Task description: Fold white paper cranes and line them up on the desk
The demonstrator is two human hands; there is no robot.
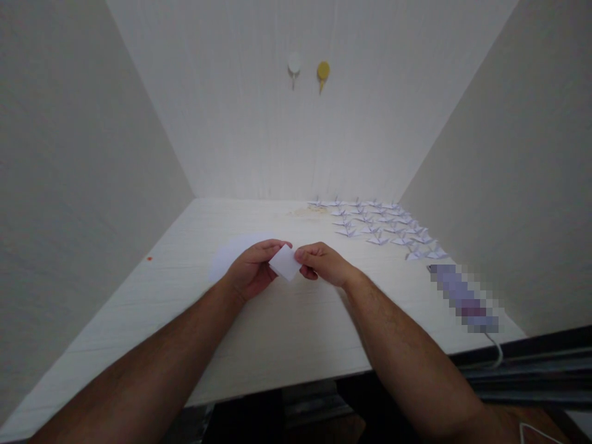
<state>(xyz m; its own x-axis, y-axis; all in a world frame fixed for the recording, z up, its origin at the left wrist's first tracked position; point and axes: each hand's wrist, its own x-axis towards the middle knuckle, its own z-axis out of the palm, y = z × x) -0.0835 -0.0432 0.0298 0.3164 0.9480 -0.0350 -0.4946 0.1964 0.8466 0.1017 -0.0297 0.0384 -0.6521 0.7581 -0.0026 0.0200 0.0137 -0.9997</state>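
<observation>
A small folded square of white paper point(285, 263) is held up between my two hands, turned so that it looks like a diamond. My left hand point(256, 266) grips its left side, with the fingers partly hidden behind it. At the right corner, my right hand point(321, 262) pinches the paper between thumb and curled fingers. Behind my left hand, a round pale sheet point(225, 254) lies on the white table point(277, 339).
Several white folded paper cranes point(377, 231) stand in rows at the back right. A blurred-out device point(462, 299) with a white cable lies at the right edge. Walls enclose three sides; two hooks point(323, 71) hang on the back wall.
</observation>
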